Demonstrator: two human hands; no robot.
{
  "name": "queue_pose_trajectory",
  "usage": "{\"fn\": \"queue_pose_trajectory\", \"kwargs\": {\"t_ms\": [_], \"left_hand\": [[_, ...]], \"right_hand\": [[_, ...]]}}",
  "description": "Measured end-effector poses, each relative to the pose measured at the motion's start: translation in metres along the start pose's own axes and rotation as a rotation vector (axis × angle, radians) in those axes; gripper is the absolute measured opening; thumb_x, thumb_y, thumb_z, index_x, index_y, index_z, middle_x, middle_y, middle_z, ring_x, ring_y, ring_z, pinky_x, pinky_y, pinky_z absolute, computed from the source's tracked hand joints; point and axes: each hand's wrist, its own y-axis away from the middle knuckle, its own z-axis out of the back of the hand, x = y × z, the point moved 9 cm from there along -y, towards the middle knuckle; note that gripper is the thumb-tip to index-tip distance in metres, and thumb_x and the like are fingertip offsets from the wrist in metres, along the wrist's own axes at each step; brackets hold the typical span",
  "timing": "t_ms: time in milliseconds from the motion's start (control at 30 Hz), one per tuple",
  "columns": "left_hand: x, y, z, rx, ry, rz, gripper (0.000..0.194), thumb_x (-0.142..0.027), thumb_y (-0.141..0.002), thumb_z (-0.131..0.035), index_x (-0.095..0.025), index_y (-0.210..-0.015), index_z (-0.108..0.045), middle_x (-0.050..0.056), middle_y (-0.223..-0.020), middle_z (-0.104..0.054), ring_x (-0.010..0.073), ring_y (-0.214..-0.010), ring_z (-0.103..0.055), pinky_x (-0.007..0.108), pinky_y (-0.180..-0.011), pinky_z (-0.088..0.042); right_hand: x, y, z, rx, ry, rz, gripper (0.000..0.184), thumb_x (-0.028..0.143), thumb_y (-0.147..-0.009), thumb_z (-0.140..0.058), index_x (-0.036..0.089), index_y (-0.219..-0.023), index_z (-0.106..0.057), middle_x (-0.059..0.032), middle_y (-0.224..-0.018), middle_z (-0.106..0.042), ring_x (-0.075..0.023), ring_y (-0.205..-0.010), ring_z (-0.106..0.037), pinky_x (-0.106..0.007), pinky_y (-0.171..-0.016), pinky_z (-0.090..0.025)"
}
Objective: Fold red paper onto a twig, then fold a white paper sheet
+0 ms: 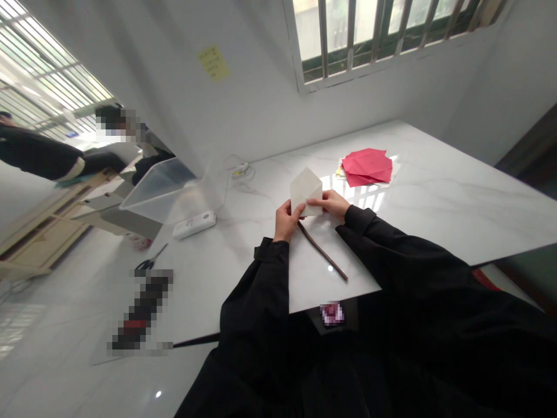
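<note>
A cream paper envelope with its pointed flap raised is held up over the table between both hands. My left hand grips its lower left corner, thumb across the front. My right hand pinches the right side, its thumb lying on the envelope's face. Below the hands a thin dark brown stick lies slantwise on the marble-patterned table, its upper end close to my left hand. Whether anything is inside the envelope cannot be seen.
Red envelopes lie piled on paler ones at the back right. To the left are a clear plastic bin, a white power strip and black-handled scissors. A cable with a white plug runs near the wall. Other people sit beyond the bin.
</note>
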Motion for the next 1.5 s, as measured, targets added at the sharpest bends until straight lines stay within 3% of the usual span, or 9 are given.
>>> {"fn": "queue_pose_trajectory", "kwargs": {"t_ms": [233, 400, 667, 933, 1067, 1267, 1500], "left_hand": [[-0.01, -0.007, 0.027, -0.154, 0.044, -0.141, 0.058, -0.047, -0.074, -0.087, -0.024, -0.124, -0.067, 0.004, -0.097, -0.074, 0.0166, -0.082, -0.07, 0.027, -0.071, -0.057], [-0.01, -0.007, 0.031, -0.164, 0.038, -0.12, 0.041, -0.046, -0.075, -0.086, -0.022, -0.105, -0.07, 0.004, -0.099, -0.071, 0.0147, -0.079, -0.068, 0.025, -0.068, -0.056], [0.0, -0.01, 0.024, -0.108, 0.117, -0.036, 0.06, -0.048, -0.067, -0.092, -0.023, -0.116, -0.069, 0.005, -0.098, -0.073, 0.0167, -0.08, -0.068, 0.026, -0.067, -0.056], [0.001, -0.007, 0.024, -0.143, 0.165, 0.032, 0.044, -0.046, -0.061, -0.094, -0.019, -0.088, -0.07, 0.001, -0.088, -0.069, 0.011, -0.071, -0.06, 0.021, -0.062, -0.051], [-0.002, -0.004, 0.016, -0.088, 0.244, 0.091, 0.041, -0.044, -0.064, -0.092, -0.02, -0.089, -0.068, -0.002, -0.081, -0.065, 0.0095, -0.066, -0.056, 0.019, -0.058, -0.048], [-0.006, 0.002, 0.008, -0.036, 0.324, 0.148, 0.041, -0.047, -0.07, -0.087, -0.022, -0.092, -0.064, -0.001, -0.087, -0.066, 0.0107, -0.071, -0.06, 0.02, -0.061, -0.049], [-0.005, 0.001, 0.006, 0.001, 0.34, 0.171, 0.034, -0.036, -0.07, -0.085, -0.021, -0.092, -0.064, -0.003, -0.081, -0.063, 0.0099, -0.066, -0.058, 0.021, -0.059, -0.049]], "right_hand": [[-0.003, 0.003, -0.008, 0.098, 0.052, -0.092, 0.024, 0.027, -0.074, -0.093, 0.01, -0.087, -0.081, -0.0066, -0.082, -0.079, -0.0151, -0.072, -0.067, -0.024, -0.068, -0.053], [-0.002, 0.004, -0.009, 0.121, 0.122, -0.1, 0.018, 0.024, -0.077, -0.089, 0.011, -0.088, -0.082, -0.0067, -0.088, -0.08, -0.0169, -0.076, -0.07, -0.026, -0.074, -0.055], [-0.004, 0.003, -0.011, 0.155, 0.16, -0.103, 0.02, 0.024, -0.076, -0.09, 0.011, -0.088, -0.082, -0.0062, -0.086, -0.079, -0.0175, -0.075, -0.07, -0.026, -0.072, -0.055], [-0.006, 0.002, -0.011, 0.154, 0.158, -0.105, 0.018, 0.025, -0.079, -0.089, 0.011, -0.086, -0.08, -0.0053, -0.08, -0.077, -0.0141, -0.069, -0.067, -0.022, -0.063, -0.052], [-0.006, 0.003, -0.011, 0.144, 0.165, -0.112, 0.013, 0.023, -0.083, -0.085, 0.011, -0.086, -0.08, -0.0054, -0.079, -0.077, -0.0131, -0.066, -0.066, -0.022, -0.063, -0.052], [-0.002, 0.005, -0.011, 0.14, 0.165, -0.11, 0.011, 0.02, -0.085, -0.082, 0.01, -0.089, -0.08, -0.006, -0.082, -0.079, -0.0137, -0.069, -0.067, -0.022, -0.065, -0.052], [0.002, 0.004, -0.008, 0.123, 0.195, -0.071, 0.016, 0.023, -0.086, -0.081, 0.009, -0.093, -0.081, -0.0063, -0.083, -0.079, -0.0149, -0.071, -0.067, -0.023, -0.068, -0.052]]}}
